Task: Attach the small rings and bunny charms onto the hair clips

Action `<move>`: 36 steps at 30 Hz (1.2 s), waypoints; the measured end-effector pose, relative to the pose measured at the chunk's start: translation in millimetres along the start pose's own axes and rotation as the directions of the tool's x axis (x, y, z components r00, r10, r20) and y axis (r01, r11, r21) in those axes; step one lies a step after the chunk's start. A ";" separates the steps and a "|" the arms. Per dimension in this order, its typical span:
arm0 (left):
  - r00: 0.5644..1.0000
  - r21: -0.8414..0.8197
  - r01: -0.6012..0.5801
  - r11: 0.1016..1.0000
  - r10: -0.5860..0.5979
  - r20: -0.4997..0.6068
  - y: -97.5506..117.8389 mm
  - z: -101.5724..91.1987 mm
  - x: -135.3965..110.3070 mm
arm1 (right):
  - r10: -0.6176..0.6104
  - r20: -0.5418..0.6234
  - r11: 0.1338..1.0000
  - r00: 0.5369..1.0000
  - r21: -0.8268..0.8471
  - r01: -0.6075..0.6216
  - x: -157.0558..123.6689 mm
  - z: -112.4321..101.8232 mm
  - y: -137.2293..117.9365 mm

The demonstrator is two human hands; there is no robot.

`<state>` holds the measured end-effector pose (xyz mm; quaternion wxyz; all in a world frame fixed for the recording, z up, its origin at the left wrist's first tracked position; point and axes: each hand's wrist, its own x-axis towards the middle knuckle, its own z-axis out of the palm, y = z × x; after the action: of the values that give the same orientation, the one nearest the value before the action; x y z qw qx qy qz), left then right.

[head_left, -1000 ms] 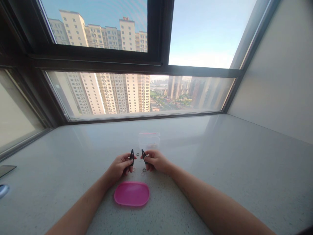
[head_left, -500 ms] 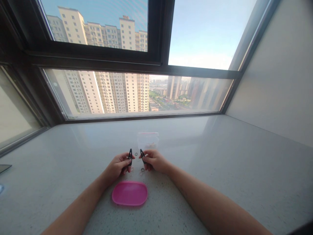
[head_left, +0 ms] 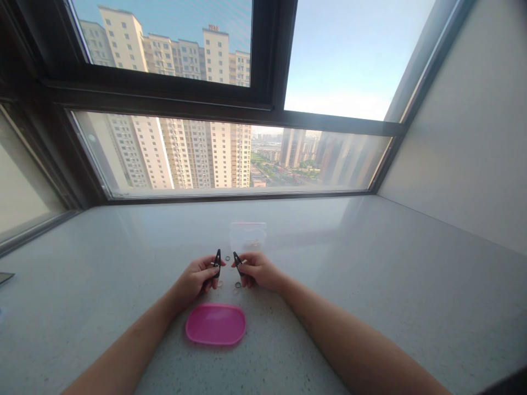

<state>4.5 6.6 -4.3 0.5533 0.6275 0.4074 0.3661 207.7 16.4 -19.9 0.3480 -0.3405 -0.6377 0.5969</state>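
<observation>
A black snap hair clip (head_left: 217,259) stands upright between the thumb and fingers of my left hand (head_left: 201,275). Facing it, my right hand (head_left: 257,270) pinches a second black hair clip (head_left: 237,262), tilted with its tip toward the left. A small gap separates the two clips. Behind that gap lies a small dark ring (head_left: 227,258), apparently a hair tie. Nearer to me, between the hands, rests another dark ring (head_left: 237,285), with pale rings (head_left: 219,284) close by. Just in front of my wrists sits a pink tray (head_left: 216,325) with nothing in it.
Beyond my hands a clear zip bag (head_left: 248,235) lies on the speckled white counter (head_left: 329,263), with small pale pieces inside. A dark-framed window (head_left: 247,198) borders the counter's back. A flat dark object (head_left: 6,277) is at the left edge, and a white wall (head_left: 465,137) rises on the right.
The view has shifted slightly, so the counter items appear a little further left. Both hands keep hold of their hair clips in nearly the same pose.
</observation>
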 end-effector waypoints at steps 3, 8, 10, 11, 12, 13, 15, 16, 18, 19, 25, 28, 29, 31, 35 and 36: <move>1.000 -0.003 -0.008 1.000 0.008 0.006 0.0 0.1 -0.2 | -0.009 0.007 1.000 1.000 -0.001 0.009 -0.1 -0.3 -0.4; 1.000 -0.018 0.005 1.000 -0.005 0.004 2.0 1.2 -2.0 | -0.013 0.007 1.000 1.000 -0.007 0.013 -0.3 -0.3 0.0; 1.000 -0.024 0.006 1.000 -0.006 0.006 1.9 1.1 -1.9 | -0.018 0.006 1.000 1.000 -0.004 0.018 -0.6 -0.3 -0.2; 1.000 -0.026 0.007 1.000 -0.006 0.008 1.7 1.0 -1.7 | -0.019 0.007 1.000 1.000 -0.003 0.019 -0.7 -0.3 -0.5; 1.000 -0.027 0.007 1.000 -0.006 0.008 1.3 0.7 -1.2 | -0.021 0.009 1.000 1.000 -0.001 0.021 -0.9 -0.3 -0.8; 1.000 -0.026 0.008 1.000 -0.008 0.007 0.9 0.5 -0.8 | -0.021 0.012 1.000 1.000 0.002 0.021 -1.0 -0.3 -1.0; 1.000 -0.020 0.012 1.000 -0.012 0.000 0.0 0.2 0.0 | -0.022 0.021 1.000 1.000 0.012 0.022 -0.9 -0.6 -0.9; 1.000 -0.016 0.012 1.000 -0.013 -0.002 -0.5 0.1 0.1 | -0.022 0.025 1.000 0.999 0.017 0.021 -0.7 -0.7 -0.6; 1.000 -0.010 0.008 1.000 -0.008 -0.001 -1.1 0.1 0.1 | -0.021 0.025 1.000 0.999 0.022 0.021 -0.2 -1.1 0.6; 1.000 -0.008 0.004 1.000 -0.004 0.001 -1.3 0.1 -0.1 | -0.022 0.021 1.000 1.000 0.023 0.021 0.1 -1.2 1.3; 1.000 -0.017 0.004 1.000 -0.004 0.014 -0.6 0.4 -0.6 | -0.034 0.012 0.999 0.999 0.015 0.033 0.8 -1.1 2.3; 1.000 -0.017 0.006 1.000 -0.006 0.013 0.7 0.6 -0.5 | -0.028 0.011 1.000 1.000 0.014 0.028 0.3 -0.6 0.5; 1.000 -0.017 0.008 1.000 -0.008 0.010 1.1 0.8 -0.5 | -0.028 0.011 1.000 1.000 0.015 0.028 0.1 -0.4 0.0; 1.000 -0.016 0.012 1.000 -0.012 0.005 1.8 1.2 -0.7 | -0.027 0.007 1.000 1.000 0.016 0.026 -0.2 -0.3 -0.7; 1.000 -0.019 0.010 1.000 -0.010 0.006 2.0 1.7 -0.7 | -0.022 0.005 1.000 1.000 0.015 0.022 -0.2 -0.5 -0.6; 1.000 -0.021 0.008 1.000 -0.008 0.008 1.8 1.8 -0.6 | -0.021 0.007 1.000 1.000 0.016 0.021 -0.1 -0.7 -0.5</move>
<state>6.0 5.3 -2.8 0.5631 0.6214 0.4039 0.3656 208.3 16.7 -19.4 0.3546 -0.3291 -0.6377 0.5995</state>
